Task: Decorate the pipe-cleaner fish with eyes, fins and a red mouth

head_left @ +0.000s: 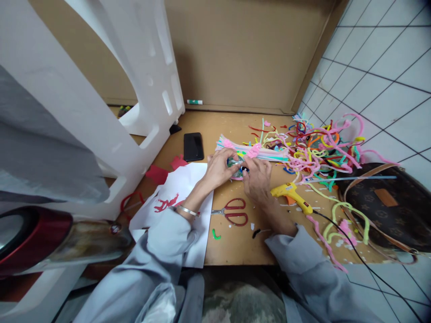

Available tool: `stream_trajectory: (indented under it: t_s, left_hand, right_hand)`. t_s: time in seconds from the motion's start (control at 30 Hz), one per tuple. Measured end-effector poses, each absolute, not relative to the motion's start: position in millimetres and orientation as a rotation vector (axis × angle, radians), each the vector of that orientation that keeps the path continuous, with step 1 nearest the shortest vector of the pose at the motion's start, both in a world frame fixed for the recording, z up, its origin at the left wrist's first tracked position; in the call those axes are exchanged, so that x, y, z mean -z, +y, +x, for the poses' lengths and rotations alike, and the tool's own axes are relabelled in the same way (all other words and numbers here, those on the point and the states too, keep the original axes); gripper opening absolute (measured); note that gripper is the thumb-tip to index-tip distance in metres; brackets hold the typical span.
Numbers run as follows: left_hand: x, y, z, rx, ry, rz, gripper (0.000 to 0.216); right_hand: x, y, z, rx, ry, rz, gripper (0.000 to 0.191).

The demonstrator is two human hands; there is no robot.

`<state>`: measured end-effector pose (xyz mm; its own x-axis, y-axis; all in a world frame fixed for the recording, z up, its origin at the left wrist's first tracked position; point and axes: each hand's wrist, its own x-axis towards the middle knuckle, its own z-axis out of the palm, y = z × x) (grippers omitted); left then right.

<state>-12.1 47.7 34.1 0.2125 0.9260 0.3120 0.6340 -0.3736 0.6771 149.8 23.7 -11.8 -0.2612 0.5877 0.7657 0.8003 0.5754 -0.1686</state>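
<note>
My left hand (220,168) has its fingers curled around the left side of a small round multicoloured craft piece (236,177), apparently made of pipe cleaners. Opposite it, my right hand (258,177) is closed at the right side of the same piece, with a small black bit (244,168) at its fingertips. Both hands hide much of the piece. Just behind them lies a bundle of pale pipe cleaners (272,153) with pink fuzzy ties. Red-handled scissors (235,211) rest on the table in front of my hands.
A yellow glue gun (292,196) with a black cord lies to the right, near a brown handbag (387,206). Loose pipe cleaners (313,152) are heaped at the back right. White paper (197,229), red scraps (157,175) and a black phone (193,146) lie left.
</note>
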Motion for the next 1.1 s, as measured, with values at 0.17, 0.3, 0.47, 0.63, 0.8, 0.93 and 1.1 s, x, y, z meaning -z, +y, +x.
stream_trajectory:
  t_s: [0.17, 0.3, 0.47, 0.63, 0.8, 0.93, 1.1]
  left_hand:
    - [-33.0, 47.5, -10.6, -0.982, 1.448, 2.088, 0.011]
    - [-35.6, 45.0, -8.3, -0.975, 1.448, 2.094, 0.010]
    - [-40.3, 42.4, -7.4, -0.946, 1.453, 2.088, 0.009]
    - [-39.4, 43.7, -9.2, -0.937, 1.427, 2.074, 0.014]
    - [-38.5, 44.7, -8.5, -0.949, 1.421, 2.060, 0.013]
    - [-39.6, 43.9, -7.1, -0.954, 1.428, 2.066, 0.014]
    - [-40.8, 41.9, -5.5, -0.941, 1.458, 2.070, 0.014]
  right_hand:
    - [13.7, 23.4, 148.4, 0.292, -1.954, -1.106, 0.051]
    - [15.4, 24.1, 146.9, 0.269, -1.916, -1.128, 0.051]
    - [15.6, 23.4, 145.3, 0.213, -1.876, -1.142, 0.054]
    - [15.4, 23.1, 145.2, 0.191, -1.835, -1.147, 0.058]
    - [15.5, 22.8, 145.6, 0.200, -1.841, -1.157, 0.060]
    - [15.4, 22.9, 145.6, 0.247, -1.841, -1.129, 0.061]
    - [15.9, 23.3, 145.3, 0.271, -1.845, -1.131, 0.061]
